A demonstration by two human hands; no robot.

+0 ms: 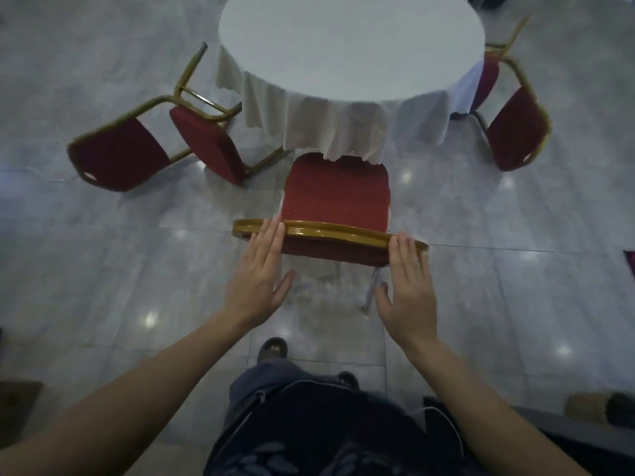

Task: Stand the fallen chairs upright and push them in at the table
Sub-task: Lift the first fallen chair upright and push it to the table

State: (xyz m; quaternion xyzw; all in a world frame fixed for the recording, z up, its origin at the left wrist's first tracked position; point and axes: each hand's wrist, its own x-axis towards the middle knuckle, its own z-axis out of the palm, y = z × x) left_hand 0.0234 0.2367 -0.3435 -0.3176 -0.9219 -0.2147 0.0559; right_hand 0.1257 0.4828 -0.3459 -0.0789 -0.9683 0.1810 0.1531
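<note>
An upright red chair (335,197) with a gold frame stands straight ahead of me, the front of its seat under the hanging white cloth of the round table (350,42). My left hand (263,269) lies flat, fingers straight, with the fingertips on the left part of the chair's gold top rail. My right hand (409,273) is flat too, fingertips touching the rail's right end. Neither hand wraps the rail. A second red chair (202,142) lies tipped on its side on the floor to the left of the table. A third red chair (512,128) stands at the table's right side.
Glossy grey floor tiles (103,252) spread all around. My feet in dark sandals (273,348) stand just behind the middle chair. A brown object (584,410) lies at the lower right and a dark shape at the lower left edge.
</note>
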